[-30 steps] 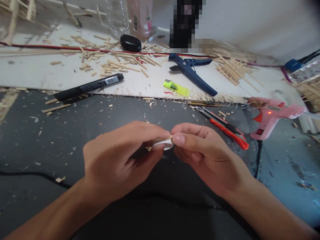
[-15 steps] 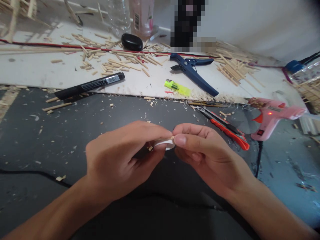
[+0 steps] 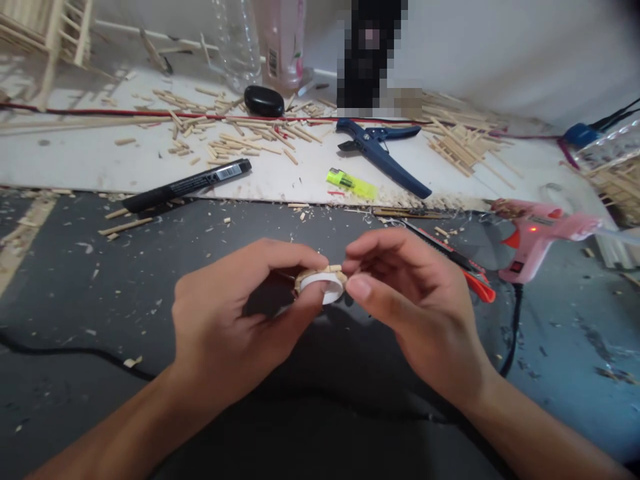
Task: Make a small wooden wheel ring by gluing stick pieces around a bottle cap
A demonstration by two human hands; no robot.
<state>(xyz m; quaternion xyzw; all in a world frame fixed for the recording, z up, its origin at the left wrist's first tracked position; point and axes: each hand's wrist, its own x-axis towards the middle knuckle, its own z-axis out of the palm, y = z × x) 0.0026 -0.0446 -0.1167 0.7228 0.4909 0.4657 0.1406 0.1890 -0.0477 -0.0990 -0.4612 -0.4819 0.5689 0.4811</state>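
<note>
My left hand (image 3: pixel 240 320) pinches a small white ring (image 3: pixel 323 288) that has short wooden stick pieces along its outside. Thumb and forefinger close on its left side, above the dark grey table top (image 3: pixel 150 287). My right hand (image 3: pixel 415 307) meets it from the right, fingertips curled and pressed on the ring's right edge and the stick pieces there. Both hands hover near the middle of the view, a little above the surface.
A pink glue gun (image 3: pixel 543 237) with a lit lamp lies at the right, a red utility knife (image 3: pixel 467 270) beside it. On the white board (image 3: pixel 80 157) behind lie a black marker (image 3: pixel 187 185), yellow lighter (image 3: pixel 350 183), blue pliers (image 3: pixel 383 153), and several scattered sticks (image 3: pixel 240 130).
The ring has been turned so that its open white face and stick-covered rim now show between the fingers. My right fingers have lifted and spread slightly over it.
</note>
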